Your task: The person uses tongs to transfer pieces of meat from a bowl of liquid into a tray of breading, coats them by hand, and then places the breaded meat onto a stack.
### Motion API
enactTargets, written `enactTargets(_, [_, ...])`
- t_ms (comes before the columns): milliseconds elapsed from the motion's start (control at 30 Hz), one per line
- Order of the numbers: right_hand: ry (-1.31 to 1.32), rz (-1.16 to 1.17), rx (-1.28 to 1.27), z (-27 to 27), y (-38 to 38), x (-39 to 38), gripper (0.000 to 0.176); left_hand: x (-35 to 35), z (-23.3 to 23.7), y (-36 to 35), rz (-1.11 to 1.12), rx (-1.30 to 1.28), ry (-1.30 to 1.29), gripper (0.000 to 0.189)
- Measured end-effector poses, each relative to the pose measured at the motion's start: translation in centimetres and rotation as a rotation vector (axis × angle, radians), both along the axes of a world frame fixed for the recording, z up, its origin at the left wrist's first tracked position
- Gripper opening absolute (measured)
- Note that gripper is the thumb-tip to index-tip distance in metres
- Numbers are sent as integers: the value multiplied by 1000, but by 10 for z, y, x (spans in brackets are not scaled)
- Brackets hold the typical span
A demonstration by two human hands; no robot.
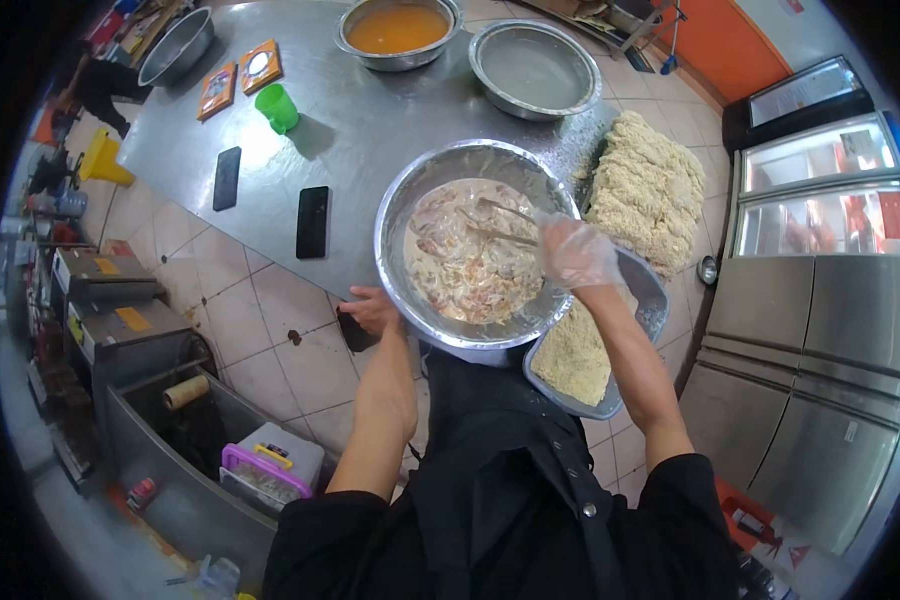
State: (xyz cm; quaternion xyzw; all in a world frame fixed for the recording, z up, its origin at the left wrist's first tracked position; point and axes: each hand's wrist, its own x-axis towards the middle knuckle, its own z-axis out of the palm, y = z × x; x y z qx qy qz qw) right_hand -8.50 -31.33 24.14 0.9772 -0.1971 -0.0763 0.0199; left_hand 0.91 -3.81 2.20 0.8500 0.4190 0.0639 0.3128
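Note:
My right hand (575,250), in a clear plastic glove, is closed around metal tongs (500,222) whose tips dip into a creamy mixture. That mixture (470,265), with pinkish pieces coated in pale batter, fills a large metal bowl (407,175) at the table's near edge. Left of the bowl, my left hand (373,310) rests at the table edge with its fingers stretched out. A dark object (357,332) shows just below those fingers. At the bowl's right stands a grey tub (650,290) of pale crumbs (573,360), partly covered by my right forearm.
A heap of crumb-coated pieces (650,190) lies beyond the tub. On the metal table (370,130) are two phones, a green cup (277,108), a basin of orange liquid (398,30) and one of cloudy liquid (535,70). A steel refrigerator (800,350) stands right.

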Motion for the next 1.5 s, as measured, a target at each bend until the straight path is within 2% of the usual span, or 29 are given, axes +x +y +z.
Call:
enactTargets(67, [-25,70,-39,-19,-11,11,23,-1,2,1,8,-21,4,58])
enactTargets(100, [52,143,-46,-23,-27,18,22,1,-2,3,-1,-34,48,60])
enactTargets(167, [130,221,-56,-13,-49,24,22,5,-3,4,-3,-51,94,63])
enactTargets(233, [156,219,148,30,-62,24,23,3,-4,2,11,5,66,61])
enactTargets(267, [160,219,144,49,-67,27,23,2,-1,1,12,0,69,61])
enactTargets(333, [412,248,218,77,-80,31,36,2,10,0,5,-36,81,59])
enactTargets(367, [317,348,232,82,-90,27,35,2,8,1,4,-40,81,59])
enactTargets(400, [317,346,230,95,-89,29,35,1,6,3,-5,-75,74,57])
enactTargets(467, [507,135,465,127,-88,36,35,1,5,3,-17,-111,64,54])
enactTargets(500, [428,104,575,132,-90,33,32,2,4,2,-4,-63,61,54])
enactTargets(600, [459,-15,623,159,-98,32,30,3,1,1,14,-30,59,55])
enactTargets(633, [427,-39,670,151,-112,30,30,3,0,1,21,-45,63,55])
enactTargets(733, [330,-9,662,166,-118,24,32,3,4,1,14,-44,83,56])
enactTargets(767, [323,95,576,175,-119,26,34,2,4,1,14,-43,84,56])
enactTargets(800, [324,96,576,180,-117,25,34,2,2,1,11,-36,66,55])
enactTargets(867, [167,172,462,188,-111,23,37,2,-1,2,8,-26,50,55])
enactTargets(900, [239,78,481,199,-104,27,36,2,-2,2,8,-18,44,55])
enactTargets(1033, [209,119,592,204,-119,17,41,2,-6,3,-1,-19,57,55])
enactTargets(1200, [255,-58,631,219,-124,-34,40,2,-24,9,-47,31,11,55])
enactTargets(1267, [185,-49,688,222,-132,-72,42,1,-27,7,-12,-15,1,56])
enactTargets(1300, [109,-25,571,230,-127,-95,44,-1,-6,2,-11,-30,40,55])
enactTargets(1333, [116,-69,568,241,-120,-112,44,-4,-15,-3,-49,-35,60,55])
enactTargets(1400, [256,-75,387,269,-105,-136,42,4,-34,-2,65,73,-64,54])
enactTargets(1433, [353,-268,346,282,-98,-146,39,1,-29,11,-50,-11,39,53])
enactTargets(1467, [357,-289,349,288,-88,-160,39,-1,-28,8,-70,-11,45,53])
enactTargets(1500, [241,-370,323,293,-76,-175,38,-1,-20,4,-39,-14,44,54])
